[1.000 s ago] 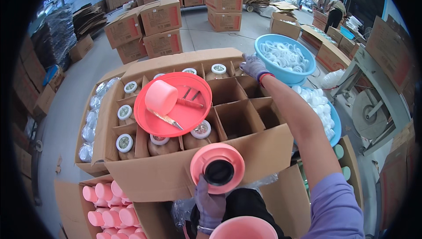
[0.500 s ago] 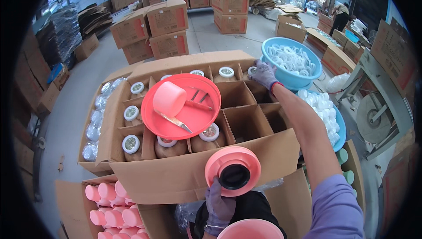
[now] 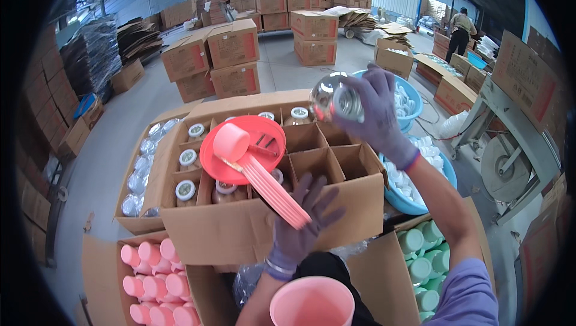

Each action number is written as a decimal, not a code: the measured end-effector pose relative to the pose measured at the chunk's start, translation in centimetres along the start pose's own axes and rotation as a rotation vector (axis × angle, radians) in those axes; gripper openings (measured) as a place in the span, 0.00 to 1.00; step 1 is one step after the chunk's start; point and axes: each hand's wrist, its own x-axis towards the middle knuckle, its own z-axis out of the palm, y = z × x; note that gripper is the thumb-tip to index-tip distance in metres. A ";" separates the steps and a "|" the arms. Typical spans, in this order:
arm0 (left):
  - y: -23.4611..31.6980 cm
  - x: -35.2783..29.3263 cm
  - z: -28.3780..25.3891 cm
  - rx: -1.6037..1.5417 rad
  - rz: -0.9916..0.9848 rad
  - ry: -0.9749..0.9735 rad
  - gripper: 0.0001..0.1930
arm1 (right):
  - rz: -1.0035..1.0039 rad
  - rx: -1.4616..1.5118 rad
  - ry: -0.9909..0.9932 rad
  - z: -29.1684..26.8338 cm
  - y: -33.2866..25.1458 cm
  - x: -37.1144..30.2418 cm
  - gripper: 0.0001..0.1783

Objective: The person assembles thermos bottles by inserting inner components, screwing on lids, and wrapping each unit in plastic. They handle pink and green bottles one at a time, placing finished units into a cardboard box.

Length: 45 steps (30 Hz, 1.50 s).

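My right hand [image 3: 378,107], in a purple-grey glove, is raised over the far right of the divided carton and grips a shiny round glass flask liner [image 3: 329,93]. Fingers spread, my gloved left hand [image 3: 303,221] is over the carton's near flap. A long pink ribbed piece [image 3: 267,188] slants from the red plate [image 3: 273,127] to my left hand and overlaps its fingers; its exact shape is unclear. On the plate are a pink cup [image 3: 231,141] and small dark tools. Below my left hand, an open pink cylinder [image 3: 312,302] stands before my lap.
The divided carton [image 3: 210,233] holds several vessels with white-ringed tops. Blue basins [image 3: 417,207] of white parts stand right. Pink pieces [image 3: 156,287] fill a carton lower left, green pieces [image 3: 423,269] one lower right. A machine stand [image 3: 480,140] is at right; a person [image 3: 461,32] stands far off.
My right hand has come up from the carton's far corner with the glass liner. My left hand has opened and moved forward; the round pink piece with a black ring no longer shows in it.
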 end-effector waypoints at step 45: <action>4.9 -18.4 2.6 1.514 0.084 -0.249 0.19 | 1.090 1.393 -0.440 -11.2 -24.8 -18.6 0.26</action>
